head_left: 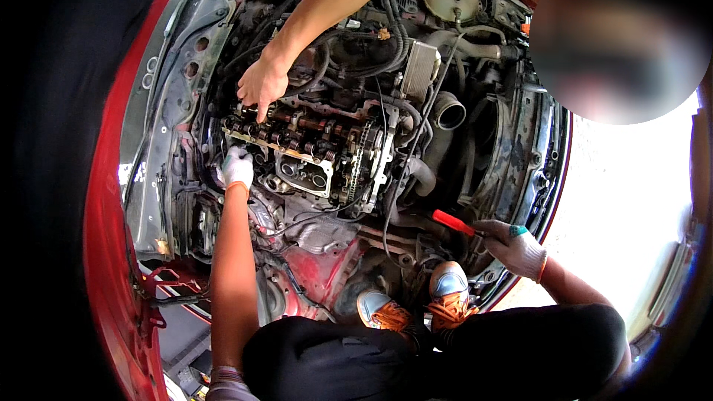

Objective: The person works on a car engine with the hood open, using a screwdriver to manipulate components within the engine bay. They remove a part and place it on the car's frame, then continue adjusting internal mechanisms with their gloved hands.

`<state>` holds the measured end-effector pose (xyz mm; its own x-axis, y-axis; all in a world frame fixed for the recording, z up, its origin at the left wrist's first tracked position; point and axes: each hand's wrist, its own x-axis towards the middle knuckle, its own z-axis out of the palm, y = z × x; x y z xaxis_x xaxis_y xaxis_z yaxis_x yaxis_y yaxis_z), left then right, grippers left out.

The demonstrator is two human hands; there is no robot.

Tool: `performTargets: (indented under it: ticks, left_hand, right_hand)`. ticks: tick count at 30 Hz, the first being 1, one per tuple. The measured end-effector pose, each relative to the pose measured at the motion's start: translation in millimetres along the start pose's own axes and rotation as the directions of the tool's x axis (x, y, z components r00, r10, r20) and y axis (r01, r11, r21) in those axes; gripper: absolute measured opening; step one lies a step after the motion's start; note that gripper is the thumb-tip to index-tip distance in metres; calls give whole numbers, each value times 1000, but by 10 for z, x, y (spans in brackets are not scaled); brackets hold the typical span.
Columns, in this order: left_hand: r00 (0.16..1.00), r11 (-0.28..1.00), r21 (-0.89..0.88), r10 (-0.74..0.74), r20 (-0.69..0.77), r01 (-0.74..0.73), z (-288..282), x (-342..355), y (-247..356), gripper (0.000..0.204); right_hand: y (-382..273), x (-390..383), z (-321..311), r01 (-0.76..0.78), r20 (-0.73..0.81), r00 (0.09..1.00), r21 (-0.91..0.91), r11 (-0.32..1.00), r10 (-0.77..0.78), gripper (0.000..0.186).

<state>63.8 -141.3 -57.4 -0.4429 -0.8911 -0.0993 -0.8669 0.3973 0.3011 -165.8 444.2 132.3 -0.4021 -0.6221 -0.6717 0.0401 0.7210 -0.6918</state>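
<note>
My left hand (238,167), in a white glove with an orange cuff, is at the near left side of an opened engine (301,150). Its fingers look curled in, and whatever they may hold is hidden. Off to the right, my gloved right hand (518,251) is closed on a tool with a red handle (451,222); the handle points left and its kind is unclear. Another person's bare hand (264,87) reaches in from the far side, a finger pointing down at the exposed camshaft (304,123). A timing chain (359,160) runs along the engine's right end.
My orange-laced shoes (451,293) rest inside the engine bay, close to the front. A dark cable (420,130) crosses right of the engine. Beyond are hoses, an open round pipe (448,111) and a pale reservoir (450,1). A red body panel (111,200) borders the left.
</note>
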Motion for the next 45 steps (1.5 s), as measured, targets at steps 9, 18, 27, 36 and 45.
performTargets:
  ticks: [9,18,27,36,45]
  left_hand:
    - [924,876,-300,-334,186,377,94,204,-280,35]
    - [1000,1000,16,-18,17,17,21,98,-52,36]
    - [998,999,6,-40,48,40,51,23,90,37]
    - [882,787,-445,-255,396,427,-312,-316,387,66]
    - [791,601,-526,-356,497,601,-178,-50,237,44]
  right_hand:
    - [-77,34,2,-68,33,997,1,998,68,40]
    - [-148,5,-1,-69,45,996,-35,997,71,40]
    - [-161,-35,9,-66,26,997,-42,997,67,40]
    - [-16,53,68,33,10,999,-61,998,-33,41]
    - [-156,59,105,-29,65,997,-19,999,30,39]
